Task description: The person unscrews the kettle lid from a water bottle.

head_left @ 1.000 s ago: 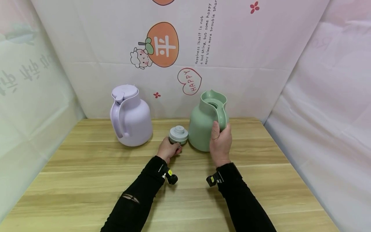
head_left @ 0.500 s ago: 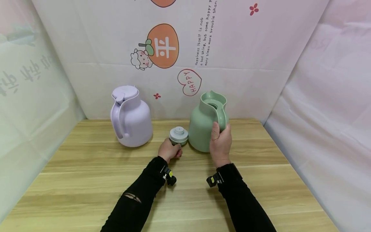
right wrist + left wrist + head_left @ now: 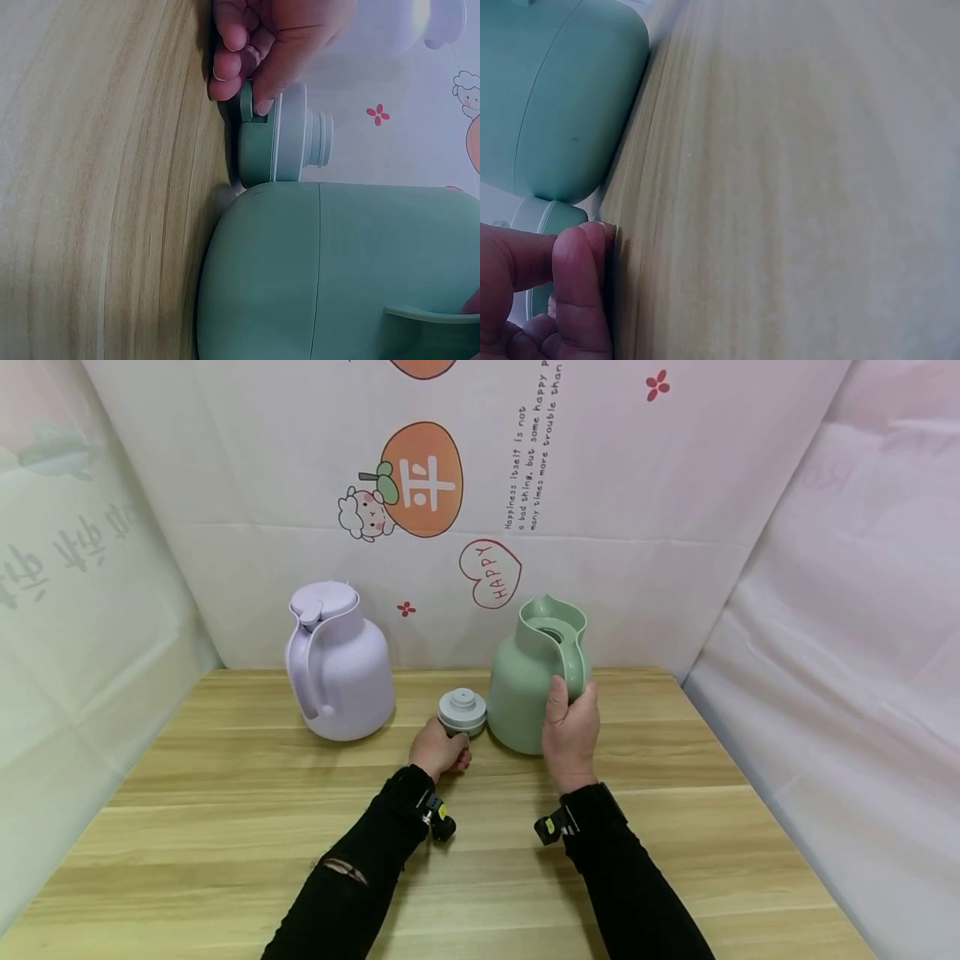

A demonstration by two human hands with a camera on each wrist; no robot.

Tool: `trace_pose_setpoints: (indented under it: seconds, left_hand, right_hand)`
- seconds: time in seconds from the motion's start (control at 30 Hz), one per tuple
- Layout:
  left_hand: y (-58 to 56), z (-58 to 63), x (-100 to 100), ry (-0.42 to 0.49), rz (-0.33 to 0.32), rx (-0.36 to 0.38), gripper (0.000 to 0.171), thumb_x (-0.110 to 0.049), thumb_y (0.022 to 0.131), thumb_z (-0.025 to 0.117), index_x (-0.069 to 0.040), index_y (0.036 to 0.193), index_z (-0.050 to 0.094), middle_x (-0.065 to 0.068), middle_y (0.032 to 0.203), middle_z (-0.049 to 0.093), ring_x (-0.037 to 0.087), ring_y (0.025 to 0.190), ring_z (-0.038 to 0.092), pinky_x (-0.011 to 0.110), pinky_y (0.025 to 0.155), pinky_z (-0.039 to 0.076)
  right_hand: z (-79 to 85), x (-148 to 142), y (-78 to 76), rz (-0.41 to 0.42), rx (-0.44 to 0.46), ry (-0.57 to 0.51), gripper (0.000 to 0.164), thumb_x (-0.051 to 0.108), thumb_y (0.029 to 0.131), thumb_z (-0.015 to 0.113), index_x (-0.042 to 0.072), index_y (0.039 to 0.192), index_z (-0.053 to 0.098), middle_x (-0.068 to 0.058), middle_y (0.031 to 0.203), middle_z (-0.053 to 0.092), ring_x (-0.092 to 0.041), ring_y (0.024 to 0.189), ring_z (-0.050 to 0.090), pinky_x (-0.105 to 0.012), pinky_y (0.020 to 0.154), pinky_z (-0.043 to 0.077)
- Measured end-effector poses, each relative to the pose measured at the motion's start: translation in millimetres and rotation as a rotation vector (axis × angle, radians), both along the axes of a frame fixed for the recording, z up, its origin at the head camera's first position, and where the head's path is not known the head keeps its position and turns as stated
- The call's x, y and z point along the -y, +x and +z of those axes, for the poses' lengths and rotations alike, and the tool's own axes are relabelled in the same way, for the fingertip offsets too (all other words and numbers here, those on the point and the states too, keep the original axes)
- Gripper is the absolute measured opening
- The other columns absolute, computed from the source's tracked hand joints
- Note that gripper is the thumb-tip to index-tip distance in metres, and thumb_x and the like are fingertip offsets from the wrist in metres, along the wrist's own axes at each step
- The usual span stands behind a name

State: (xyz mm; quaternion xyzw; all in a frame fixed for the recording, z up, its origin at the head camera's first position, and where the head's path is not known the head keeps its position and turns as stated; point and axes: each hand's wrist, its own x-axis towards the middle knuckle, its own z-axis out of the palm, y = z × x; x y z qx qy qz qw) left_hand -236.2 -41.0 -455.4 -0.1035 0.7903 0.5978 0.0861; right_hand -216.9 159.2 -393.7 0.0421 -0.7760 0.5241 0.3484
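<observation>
My left hand [image 3: 440, 750] is at the near edge of a green and pale grey jug lid [image 3: 462, 710], which sits upside down on the table. In the right wrist view, its thumb and fingers pinch a small green tab [image 3: 247, 102] on the lid. Just right of the lid stands a green insulated jug [image 3: 519, 697], upright, with its top uncovered. My right hand [image 3: 572, 731] grips the lower part of that jug's handle [image 3: 573, 664], thumb on the near side. The left wrist view shows the left fingertips [image 3: 577, 259] low beside the lid, which they partly hide.
A lilac insulated jug [image 3: 349, 681] with its lid on stands at the back left, handle toward the front left. All of this is on a wooden table [image 3: 480, 877]. A printed cloth [image 3: 615, 485] hangs directly behind the table, with pale cloths at both sides.
The left hand's fingers have curled in more at the lid's near edge over the last second. The lid, both jugs and the right hand stay in place.
</observation>
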Motion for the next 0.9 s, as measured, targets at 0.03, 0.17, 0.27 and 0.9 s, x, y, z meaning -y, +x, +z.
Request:
trace_pose_setpoints:
  seconds: [0.03,0.17,0.27,0.9]
  left_hand:
    - [0.3,0.3,-0.4,-0.009,0.001,0.000,0.017,-0.007,0.097,0.062,-0.001,0.113,0.057,0.013,0.072,0.072,0.015,0.053,0.066,0.027,0.052,0.057]
    - [0.0,0.1,-1.6,-0.035,0.005,-0.003,0.016,-0.007,0.097,0.062,-0.001,0.111,0.056,0.012,0.070,0.072,0.015,0.051,0.065,0.027,0.051,0.057]
    - [-1.3,-1.0,-2.1,-0.050,0.004,-0.008,0.014,-0.007,0.098,0.063,-0.001,0.110,0.057,0.011,0.069,0.072,0.014,0.051,0.065,0.026,0.050,0.057]
    - [-2.8,-3.5,-1.4,-0.068,0.005,-0.024,0.018,-0.005,0.097,0.067,-0.001,0.113,0.059,0.011,0.071,0.072,0.014,0.053,0.068,0.028,0.051,0.059]
  right_hand:
    - [-0.4,-0.1,-0.2,-0.001,0.000,0.000,0.066,0.053,0.109,0.045,-0.008,0.134,0.049,-0.026,0.119,0.065,-0.039,0.110,0.066,-0.054,0.092,0.053]
    - [-1.4,-0.3,-0.7,-0.005,-0.006,0.004,0.068,0.054,0.108,0.044,-0.009,0.132,0.050,-0.026,0.116,0.066,-0.040,0.107,0.066,-0.054,0.089,0.053]
    - [-1.4,-0.2,-0.7,-0.009,-0.007,0.007,0.067,0.054,0.108,0.044,-0.009,0.132,0.050,-0.026,0.115,0.066,-0.040,0.106,0.066,-0.054,0.088,0.053]
    - [-2.2,-0.1,-1.1,-0.007,-0.001,0.001,0.069,0.055,0.108,0.044,-0.008,0.135,0.049,-0.026,0.117,0.066,-0.039,0.108,0.066,-0.054,0.090,0.053]
